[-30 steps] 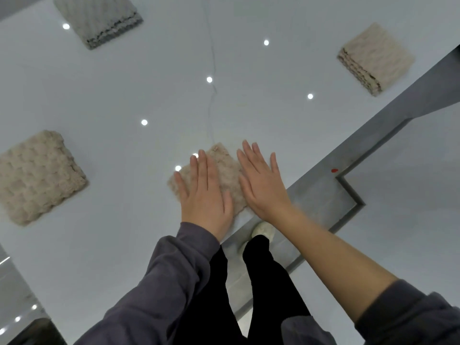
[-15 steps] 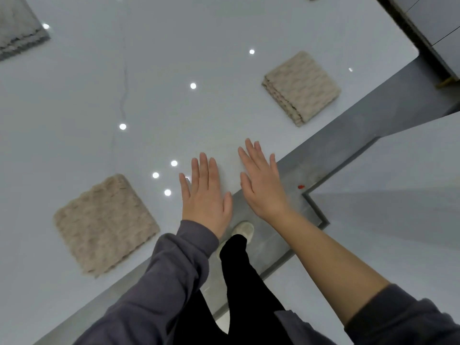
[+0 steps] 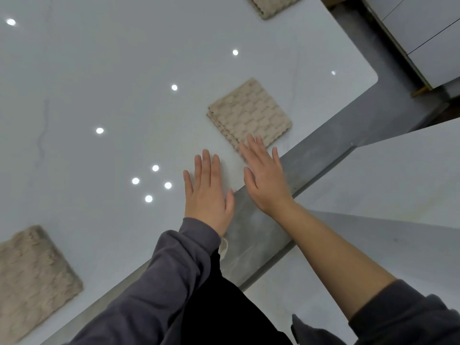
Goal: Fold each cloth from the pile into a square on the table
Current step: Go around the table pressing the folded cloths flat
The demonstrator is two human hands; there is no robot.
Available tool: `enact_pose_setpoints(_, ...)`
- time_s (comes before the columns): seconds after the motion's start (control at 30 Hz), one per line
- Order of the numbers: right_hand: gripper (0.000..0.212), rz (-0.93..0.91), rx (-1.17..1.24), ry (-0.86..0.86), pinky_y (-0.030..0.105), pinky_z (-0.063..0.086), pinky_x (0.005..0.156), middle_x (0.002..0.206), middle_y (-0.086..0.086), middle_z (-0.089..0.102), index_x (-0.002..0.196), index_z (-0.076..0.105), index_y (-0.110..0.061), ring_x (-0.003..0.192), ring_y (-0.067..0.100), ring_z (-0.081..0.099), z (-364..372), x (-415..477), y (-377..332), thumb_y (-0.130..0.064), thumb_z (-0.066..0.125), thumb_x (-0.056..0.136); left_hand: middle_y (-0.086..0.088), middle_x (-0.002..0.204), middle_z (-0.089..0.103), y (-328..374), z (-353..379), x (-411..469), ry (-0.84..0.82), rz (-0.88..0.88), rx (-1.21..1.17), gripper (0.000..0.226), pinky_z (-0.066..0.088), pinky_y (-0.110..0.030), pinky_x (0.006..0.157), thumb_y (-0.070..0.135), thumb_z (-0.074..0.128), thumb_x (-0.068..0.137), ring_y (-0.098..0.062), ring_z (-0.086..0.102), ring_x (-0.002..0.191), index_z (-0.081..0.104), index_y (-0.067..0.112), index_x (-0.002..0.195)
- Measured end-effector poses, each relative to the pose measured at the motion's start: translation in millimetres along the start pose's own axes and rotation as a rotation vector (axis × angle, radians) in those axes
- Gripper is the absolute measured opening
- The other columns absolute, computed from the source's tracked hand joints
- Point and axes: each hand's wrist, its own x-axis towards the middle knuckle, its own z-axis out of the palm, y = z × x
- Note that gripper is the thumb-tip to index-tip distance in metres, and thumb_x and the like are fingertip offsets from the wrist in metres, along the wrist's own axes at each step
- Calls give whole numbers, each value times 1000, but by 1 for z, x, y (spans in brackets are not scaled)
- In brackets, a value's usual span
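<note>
While both hands are held flat with fingers spread and nothing gripped, three folded cloths are seen on the glossy white table (image 3: 104, 70).

The middle folded cloth (image 3: 251, 112) is taken as the landmark. It is a beige square with a raised, woven-looking waffle texture, and its stacked layers are shown as wavy edges along the side facing left. It is laid flat near the table's rounded corner, turned at an angle to the table edge.

The right hand (image 3: 265, 179) is seen just below this cloth, palm down, its fingertips (image 3: 250, 143) overlapping the cloth's near corner in the picture; whether they are touching it or hovering above cannot be told. The forearm behind it is bare, with a dark sleeve pushed up near the elbow. The left hand (image 3: 207, 192) is found below and to the left of the cloth, apart from it, palm down over bare table close to the edge, with a grey sleeve (image 3: 159, 275) reaching the wrist.

A second beige cloth (image 3: 272, 5) is seen well above the landmark, cut off by the top of the picture. A third beige cloth (image 3: 32, 280), blurred, is seen far below and to the left, near the table's front edge.

No containers are seen. Bright round light reflections are scattered over the tabletop left of the landmark cloth.
</note>
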Motion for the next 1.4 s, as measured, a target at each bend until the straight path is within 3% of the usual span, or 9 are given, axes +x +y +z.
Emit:
enact_pose_setpoints(0.13, 51, 29, -26, 41, 53, 5, 120, 161, 4, 18, 150, 31, -13, 150, 18, 3, -13, 30, 20, -15, 36, 100, -13, 161, -6, 14, -1, 40, -1, 49, -20, 76, -7, -45, 117, 40, 13, 85, -24, -12, 147, 2, 8, 153)
enact_pose_setpoints(0.3, 53, 81, -60, 75, 55, 3, 119, 161, 6, 20, 150, 31, -15, 150, 19, 3, -32, 73, 39, -22, 29, 98, -18, 160, 8, 24, -1, 89, 83, 54, -30, 70, 1, -52, 116, 31, 32, 87, -26, -5, 147, 14, 10, 152)
enact_pose_setpoints(0.5, 53, 101, -73, -8, 49, 0, 121, 163, 1, 8, 153, 23, -20, 150, 18, -2, -45, 101, 54, -18, 34, 101, -16, 161, 3, 34, 3, 120, 84, -4, 14, 72, -6, -51, 116, 35, 29, 86, -28, -7, 147, 17, 10, 153)
enact_pose_setpoints(0.7, 50, 30, -82, 35, 41, 29, 110, 154, 7, 36, 144, 44, -17, 138, 19, 36, -45, 106, 63, -24, 36, 95, -18, 160, 6, 43, 18, 128, 115, -61, -39, 70, 1, -45, 119, 33, 25, 87, -26, -7, 146, 20, 5, 151)
enact_pose_setpoints(0.97, 33, -54, -79, 94, 39, 39, 94, 130, 2, 53, 122, 59, -18, 116, 18, 51, -56, 123, 72, -23, 48, 92, -20, 159, 8, 58, 26, 126, 240, -142, -133, 67, 5, -46, 119, 34, 31, 90, -25, -6, 147, 25, 2, 149)
enact_pose_setpoints(1.03, 38, -74, -77, 74, 40, 36, 102, 139, 3, 48, 130, 54, -18, 124, 18, 47, -58, 128, 75, -23, 48, 93, -19, 159, 3, 57, 27, 126, 260, -191, -133, 68, 1, -47, 119, 34, 33, 90, -28, -9, 147, 20, 5, 151)
enact_pose_setpoints(1.1, 49, -128, -70, -16, 42, 19, 116, 157, 2, 29, 146, 39, -20, 142, 18, 29, -58, 131, 78, -24, 45, 97, -22, 159, 1, 55, 30, 129, 268, -218, -101, 70, 1, -51, 118, 34, 35, 90, -39, -5, 146, 17, 6, 151)
enact_pose_setpoints(1.2, 54, -203, -74, -155, 50, 0, 120, 164, -4, 4, 154, 17, -26, 150, 18, 5, -54, 130, 83, -28, 33, 102, -23, 158, 2, 56, 38, 130, 247, -243, -42, 72, 2, -58, 116, 37, 33, 90, -45, -1, 145, 12, 8, 152)
enact_pose_setpoints(1.4, 52, -211, -107, -154, 53, 2, 120, 163, -5, 2, 154, 17, -25, 151, 19, 3, -47, 129, 85, -30, 24, 103, -22, 159, 4, 58, 42, 131, 238, -260, 2, 70, 2, -63, 114, 40, 29, 92, -47, 2, 144, 7, 12, 152)
